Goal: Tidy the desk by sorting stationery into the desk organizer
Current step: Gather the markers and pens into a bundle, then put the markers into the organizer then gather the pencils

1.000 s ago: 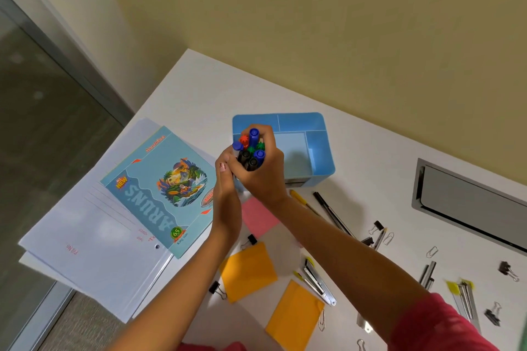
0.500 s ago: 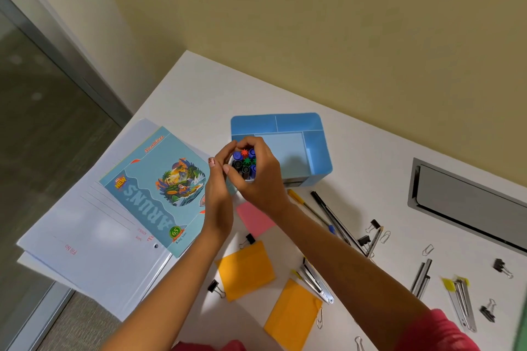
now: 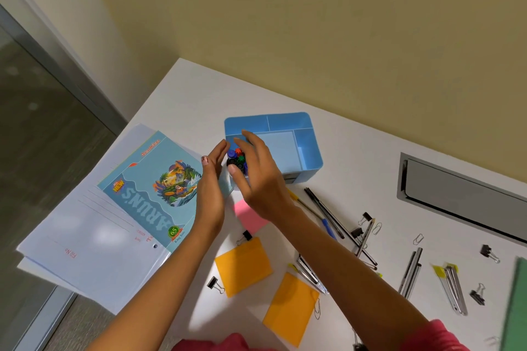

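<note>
A bundle of markers, with caps in blue, red, green and black, is standing upright in the near-left compartment of the blue desk organizer, which is sitting on the white desk close to the wall. The left hand is hovering just beside the organizer's left wall, fingers straight and together, palm facing the markers, holding nothing. The right hand is arching over the same compartment, fingers loosely spread and only slightly bent, gripping nothing. Its thumb tip is lying at the marker caps, though whether it is touching them cannot be told. To the left, a light-blue notebook is lying on a clear file folder. Nearer the person, a pink sticky note is partly showing beneath the right wrist, and two orange sticky notes are lying near each other but apart. Loose pens, binder clips and paper clips are lying scattered across the right part of the desk, near a grey cable hatch.
</note>
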The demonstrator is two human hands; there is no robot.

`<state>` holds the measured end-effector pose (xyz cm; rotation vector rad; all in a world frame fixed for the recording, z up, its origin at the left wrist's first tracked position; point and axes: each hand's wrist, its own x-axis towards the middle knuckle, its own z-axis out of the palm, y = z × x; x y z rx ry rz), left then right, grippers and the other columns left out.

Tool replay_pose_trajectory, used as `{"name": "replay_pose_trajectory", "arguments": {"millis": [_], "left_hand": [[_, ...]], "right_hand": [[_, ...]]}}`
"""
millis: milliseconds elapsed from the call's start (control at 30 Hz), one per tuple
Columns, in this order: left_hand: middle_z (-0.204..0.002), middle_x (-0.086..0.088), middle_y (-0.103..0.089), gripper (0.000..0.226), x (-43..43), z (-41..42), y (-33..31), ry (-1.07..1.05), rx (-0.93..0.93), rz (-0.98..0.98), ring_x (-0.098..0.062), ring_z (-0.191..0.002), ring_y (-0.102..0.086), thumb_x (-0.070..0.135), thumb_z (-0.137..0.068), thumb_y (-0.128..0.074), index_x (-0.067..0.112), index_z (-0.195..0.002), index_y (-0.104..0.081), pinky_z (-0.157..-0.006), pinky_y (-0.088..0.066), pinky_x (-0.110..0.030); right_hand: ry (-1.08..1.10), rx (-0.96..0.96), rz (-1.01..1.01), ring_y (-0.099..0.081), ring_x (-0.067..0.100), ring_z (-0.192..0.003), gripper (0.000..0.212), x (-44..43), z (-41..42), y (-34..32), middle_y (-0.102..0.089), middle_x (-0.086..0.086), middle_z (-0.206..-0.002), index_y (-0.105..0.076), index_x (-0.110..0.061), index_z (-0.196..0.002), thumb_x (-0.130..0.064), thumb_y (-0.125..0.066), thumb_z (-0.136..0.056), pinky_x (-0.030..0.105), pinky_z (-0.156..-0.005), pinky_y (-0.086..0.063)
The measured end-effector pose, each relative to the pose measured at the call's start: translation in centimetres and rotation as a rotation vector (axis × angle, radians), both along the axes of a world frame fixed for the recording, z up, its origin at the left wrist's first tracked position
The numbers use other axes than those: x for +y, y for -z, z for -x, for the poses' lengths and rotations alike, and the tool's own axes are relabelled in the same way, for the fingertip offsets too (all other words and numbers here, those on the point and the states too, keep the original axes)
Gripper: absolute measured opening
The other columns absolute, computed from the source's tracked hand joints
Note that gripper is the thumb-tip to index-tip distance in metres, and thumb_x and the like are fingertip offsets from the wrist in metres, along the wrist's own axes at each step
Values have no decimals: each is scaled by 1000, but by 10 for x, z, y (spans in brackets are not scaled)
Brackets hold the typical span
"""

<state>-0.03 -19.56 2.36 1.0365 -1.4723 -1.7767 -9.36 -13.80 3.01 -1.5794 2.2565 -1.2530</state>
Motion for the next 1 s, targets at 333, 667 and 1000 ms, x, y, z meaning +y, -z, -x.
{"name": "replay_pose_trajectory", "arguments": {"millis": [333,667,1000], "left_hand": [[-120,0,-66,50,58,-76,28,-23,-149,45,-8,-114,-59,34,-102,-20,14,-117,-63,-104,-43,-29],[-106,15,-67,38,99,-107,45,173,-404,155,9,-102,-55,18,-103,-33,25,-98,-70,-91,-48,-40],[-109,10,-69,37,109,-100,33,210,-359,190,7,-104,-56,16,-102,-35,23,-98,-71,-88,-37,-7]], "right_hand": [[225,62,-86,-51,15,-102,13,120,-34,45,-53,8,-108,-58,-6,-103,-4,-49,-94,17,-87,-43],[510,-6,-258,-53,11,-89,13,210,-71,77,-59,7,-95,-62,-6,-95,2,-64,-84,10,-76,-41],[922,4,-446,-57,30,-86,24,220,-36,67,-62,17,-91,-63,2,-99,-4,-72,-78,37,-74,-52]]}}
